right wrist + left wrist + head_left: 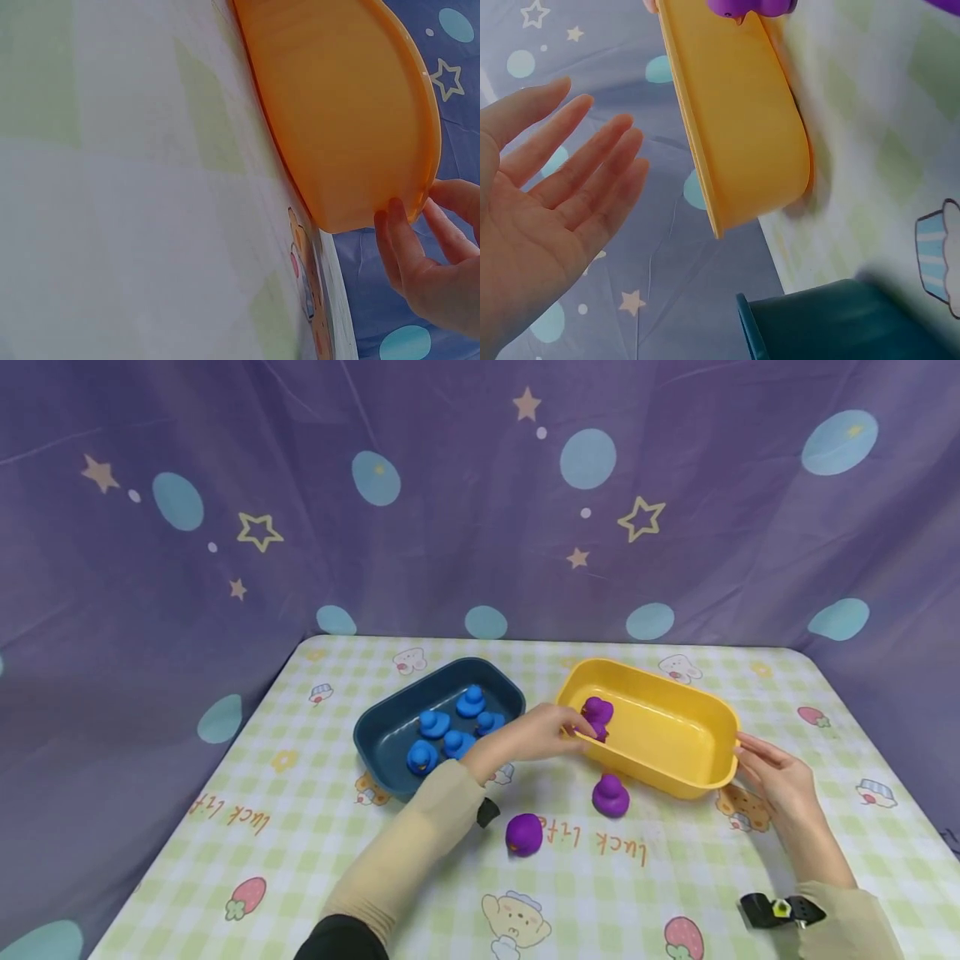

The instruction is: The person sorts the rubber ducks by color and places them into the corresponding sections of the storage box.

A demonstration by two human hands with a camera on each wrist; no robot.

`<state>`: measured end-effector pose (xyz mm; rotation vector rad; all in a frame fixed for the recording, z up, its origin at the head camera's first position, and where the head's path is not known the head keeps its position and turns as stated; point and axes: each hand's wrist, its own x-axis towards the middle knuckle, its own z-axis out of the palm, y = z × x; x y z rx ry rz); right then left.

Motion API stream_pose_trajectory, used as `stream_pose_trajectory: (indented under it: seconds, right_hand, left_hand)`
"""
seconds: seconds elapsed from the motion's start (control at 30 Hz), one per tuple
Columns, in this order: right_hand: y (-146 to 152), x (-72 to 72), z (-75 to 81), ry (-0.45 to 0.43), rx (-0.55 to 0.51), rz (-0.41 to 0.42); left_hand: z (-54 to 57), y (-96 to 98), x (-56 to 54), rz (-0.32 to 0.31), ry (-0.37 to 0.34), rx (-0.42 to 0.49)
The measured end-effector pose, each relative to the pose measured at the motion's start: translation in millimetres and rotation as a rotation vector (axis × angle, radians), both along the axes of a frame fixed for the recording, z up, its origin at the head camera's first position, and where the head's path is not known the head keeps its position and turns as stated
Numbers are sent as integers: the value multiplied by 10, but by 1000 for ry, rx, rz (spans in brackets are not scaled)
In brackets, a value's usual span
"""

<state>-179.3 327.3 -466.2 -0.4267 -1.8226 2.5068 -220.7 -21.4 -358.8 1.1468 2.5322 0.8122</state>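
Observation:
My left hand [542, 732] reaches over the near left rim of a yellow basin [660, 718]. Its fingers are extended with nothing between them in the left wrist view. Just beyond those fingertips, two purple toy ducks [597, 710] lie inside the basin, one partly covered by the hand. At the basin's right end, my right hand [776, 781] holds the rim, its fingertips against rim and outer wall in the right wrist view. On the cloth in front, one purple duck [611, 796] stands near the basin and another purple duck [524, 835] sits farther left.
A dark teal basin [367, 727] with several blue toy ducks [434, 723] stands left of the yellow one, partly behind my left forearm. Beneath everything lies a checked tablecloth [315, 860] with printed pictures. A purple patterned curtain [465, 552] hangs behind the table.

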Motion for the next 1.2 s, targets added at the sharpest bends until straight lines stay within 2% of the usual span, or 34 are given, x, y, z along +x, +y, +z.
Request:
stream_pose_trajectory:
  seconds: [0.17, 0.27, 0.47, 0.7, 0.83, 1.07, 1.2]
  right_hand:
    - [-114, 96, 205, -25, -6, 3]
    - [-127, 110, 238, -23, -16, 11]
    - [-8, 4, 38, -42, -3, -12]
    - [88, -68, -127, 16, -77, -8]
    - [87, -73, -139, 25, -77, -10]
    - [60, -63, -81, -14, -10, -20]
    - [68, -61, -91, -5, -42, -19]
  left_hand:
    - [-6, -83, 85, 14, 4, -9]
    - [-2, -141, 139, 15, 9, -8]
    - [-31, -262, 235, -8, 18, -4]
    - [-70, -376, 338, -32, 26, -18]
    - [-113, -446, 384, -40, 9, -29]
    - [-143, -546, 466, -59, 1, -47]
    - [-158, -585, 508, -76, -30, -56]
